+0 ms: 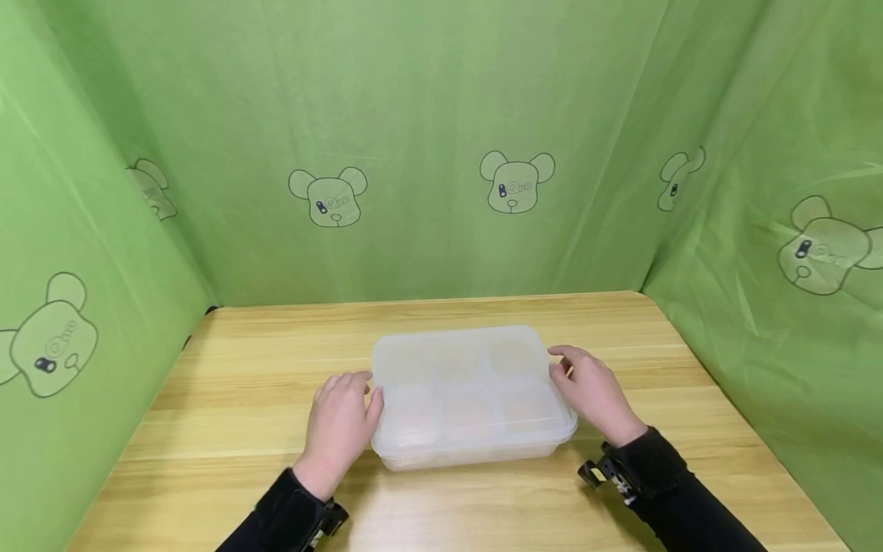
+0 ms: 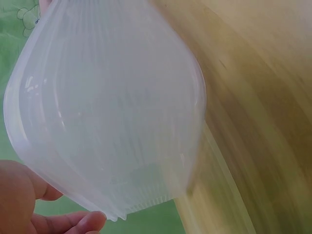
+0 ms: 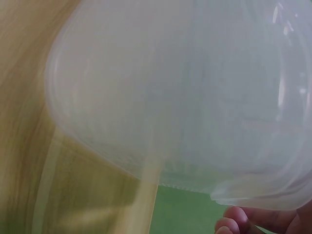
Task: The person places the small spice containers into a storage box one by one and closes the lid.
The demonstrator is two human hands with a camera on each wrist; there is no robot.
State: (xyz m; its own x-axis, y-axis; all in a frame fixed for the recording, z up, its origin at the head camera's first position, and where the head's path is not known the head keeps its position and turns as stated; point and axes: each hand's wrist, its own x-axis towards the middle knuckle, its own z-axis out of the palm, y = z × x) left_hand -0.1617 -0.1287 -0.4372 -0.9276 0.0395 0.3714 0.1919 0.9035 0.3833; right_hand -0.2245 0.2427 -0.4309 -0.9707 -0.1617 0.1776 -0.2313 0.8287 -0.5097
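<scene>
A translucent white plastic storage box [image 1: 476, 383] with a lid sits on the wooden table, several square compartments showing faintly through its top. At its left end is my left hand [image 1: 338, 422], thumb and fingertips close against the lid's edge. On the opposite end, my right hand [image 1: 589, 387] has its loosely bent fingers and thumb beside the rim. The left wrist view shows the fingertips [image 2: 92, 222] at the box's rounded corner. In the right wrist view the fingertips [image 3: 236, 214] lie just beyond the rim. Firm contact is hard to tell.
The wooden table [image 1: 228, 414] spreads around the box. Green curtains [image 1: 428, 92] printed with bear heads enclose the back and both sides. Dark cuffs with small wrist cameras [image 1: 607, 468] cover both forearms.
</scene>
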